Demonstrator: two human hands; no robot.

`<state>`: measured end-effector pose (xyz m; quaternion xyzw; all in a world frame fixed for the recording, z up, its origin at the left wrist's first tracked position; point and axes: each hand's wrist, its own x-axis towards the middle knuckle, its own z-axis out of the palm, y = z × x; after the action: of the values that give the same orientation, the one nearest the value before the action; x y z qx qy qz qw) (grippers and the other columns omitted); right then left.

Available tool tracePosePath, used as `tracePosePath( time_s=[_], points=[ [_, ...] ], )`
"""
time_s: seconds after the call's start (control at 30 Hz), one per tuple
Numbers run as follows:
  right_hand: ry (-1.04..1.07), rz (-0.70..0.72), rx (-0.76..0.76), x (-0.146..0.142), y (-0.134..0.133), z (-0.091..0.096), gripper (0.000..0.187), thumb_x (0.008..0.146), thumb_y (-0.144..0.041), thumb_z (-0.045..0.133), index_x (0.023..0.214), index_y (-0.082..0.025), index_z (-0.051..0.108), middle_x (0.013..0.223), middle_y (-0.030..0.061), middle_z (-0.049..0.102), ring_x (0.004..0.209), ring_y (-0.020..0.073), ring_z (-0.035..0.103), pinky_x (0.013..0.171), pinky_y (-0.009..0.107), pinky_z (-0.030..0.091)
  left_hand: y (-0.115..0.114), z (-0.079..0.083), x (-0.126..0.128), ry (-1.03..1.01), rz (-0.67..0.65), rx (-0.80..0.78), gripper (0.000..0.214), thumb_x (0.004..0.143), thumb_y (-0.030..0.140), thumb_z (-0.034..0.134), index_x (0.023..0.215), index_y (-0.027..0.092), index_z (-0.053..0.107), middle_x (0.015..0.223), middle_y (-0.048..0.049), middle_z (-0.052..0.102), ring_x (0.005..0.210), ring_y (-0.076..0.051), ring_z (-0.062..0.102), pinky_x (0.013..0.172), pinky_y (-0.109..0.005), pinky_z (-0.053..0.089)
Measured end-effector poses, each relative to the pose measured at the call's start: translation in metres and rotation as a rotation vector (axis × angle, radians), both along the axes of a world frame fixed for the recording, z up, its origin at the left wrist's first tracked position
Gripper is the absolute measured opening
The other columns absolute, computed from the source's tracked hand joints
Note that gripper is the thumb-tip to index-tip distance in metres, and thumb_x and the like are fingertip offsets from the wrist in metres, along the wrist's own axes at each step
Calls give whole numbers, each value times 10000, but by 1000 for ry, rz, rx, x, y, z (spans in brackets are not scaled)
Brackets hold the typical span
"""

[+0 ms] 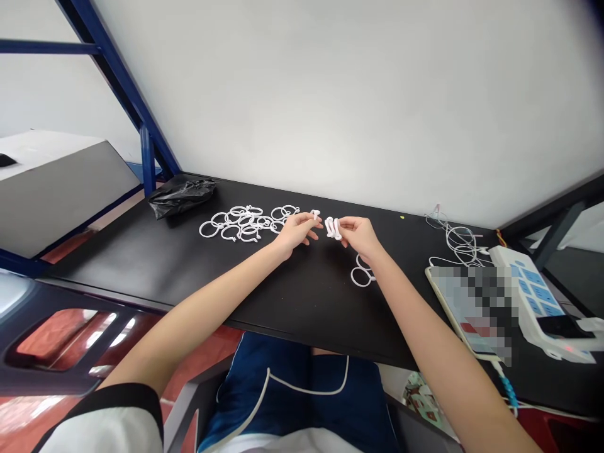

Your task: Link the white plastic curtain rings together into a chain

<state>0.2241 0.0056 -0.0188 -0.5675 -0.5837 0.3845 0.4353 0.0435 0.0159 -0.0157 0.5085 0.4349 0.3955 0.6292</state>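
Observation:
Both my hands are out over a black table (141,258). My left hand (298,229) pinches one small white plastic ring (315,214) between fingertips. My right hand (361,236) pinches a small stack of white rings (333,228), held just right of the left hand's ring. A pile of several loose white rings (245,223) lies on the table to the left of my left hand. Two more white rings (362,274) lie flat beside my right wrist.
A crumpled black plastic bag (182,194) lies at the table's far left. White cables (455,242), a tablet (472,305) and a white power strip (538,299) sit at the right. A blue metal frame (141,126) rises behind the left end. A white wall runs along the back.

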Motion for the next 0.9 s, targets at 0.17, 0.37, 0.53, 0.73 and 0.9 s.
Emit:
tracePosePath(
  time_s=[0.17,0.37,0.53,0.73,0.9],
  points=[
    [209,-22,24,-9,-13,-12,381,619,-512,789,749,-162,712,612,22,641,452,90,458,397,250,364,-13,0,6,-124,-181,-4,185,814,268,550,864,127,657,890,-78,706,584,-96,639,413,-150,406],
    [331,43,-85,-4,-18,-9,343,520,-429,845,696,-163,718,593,12,641,446,79,451,416,246,368,-18,-4,4,-122,-476,154,410,724,255,743,1110,138,673,1076,-131,724,826,-184,724,511,-163,501],
    [366,106,-197,0,-20,-7,318,518,-396,852,677,-158,714,516,-13,589,460,95,487,445,245,387,-18,-6,3,-64,-452,202,438,770,453,766,1063,130,717,1018,-137,749,921,-233,734,638,-228,579],
    [362,120,-247,4,-21,-1,336,528,-386,868,726,-165,711,520,-23,607,450,97,517,438,230,385,-16,-4,3,-8,-478,227,507,812,602,671,955,123,755,967,-142,758,936,-252,729,640,-251,601],
    [366,95,-263,8,-20,0,376,497,-400,886,670,-178,636,551,-22,631,474,106,553,461,239,450,-17,0,3,-59,-523,164,578,832,650,612,938,99,749,1096,-185,724,984,-294,723,620,-263,604]
  ],
)
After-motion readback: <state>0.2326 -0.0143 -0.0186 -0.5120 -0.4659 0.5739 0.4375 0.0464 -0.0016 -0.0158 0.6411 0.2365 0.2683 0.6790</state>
